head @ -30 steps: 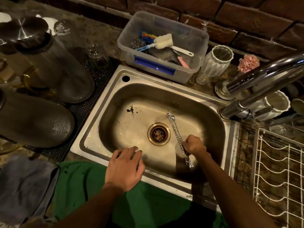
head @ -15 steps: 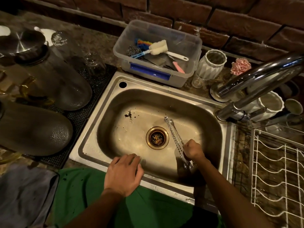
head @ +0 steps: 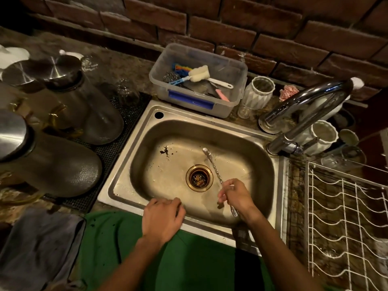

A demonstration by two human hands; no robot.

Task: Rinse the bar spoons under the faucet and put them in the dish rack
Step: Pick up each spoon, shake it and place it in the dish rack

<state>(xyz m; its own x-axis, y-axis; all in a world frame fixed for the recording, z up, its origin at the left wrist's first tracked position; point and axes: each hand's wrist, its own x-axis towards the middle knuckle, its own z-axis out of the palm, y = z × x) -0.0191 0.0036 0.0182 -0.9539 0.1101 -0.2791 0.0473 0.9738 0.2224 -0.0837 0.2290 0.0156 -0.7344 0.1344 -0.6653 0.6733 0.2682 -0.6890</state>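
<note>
1. The bar spoons (head: 213, 164) are in the right hand (head: 236, 196), over the sink (head: 134, 156) basin just right of the drain (head: 199, 177). How many shafts are in the bundle cannot be told.
2. That hand's fingers are curled round the twisted shafts near their lower end. A short fork-like tip pokes out below the wrist towards the person.
3. The long axis runs from the near right, at the hand, up to the far left. The far tip points at the sink's back wall.
4. The left hand (head: 162, 217) holds nothing. It rests on the near rim of the sink with fingers loosely bent, well apart from the spoons.
5. The faucet (head: 302, 106) arches over the far right corner, and no running water is visible.
6. My judgement: the coming move belongs to the right hand, carrying the spoons back and to the right, under the spout.
7. The dish rack (head: 344, 208) stands on the counter right of the sink, on the holding hand's side.
</note>
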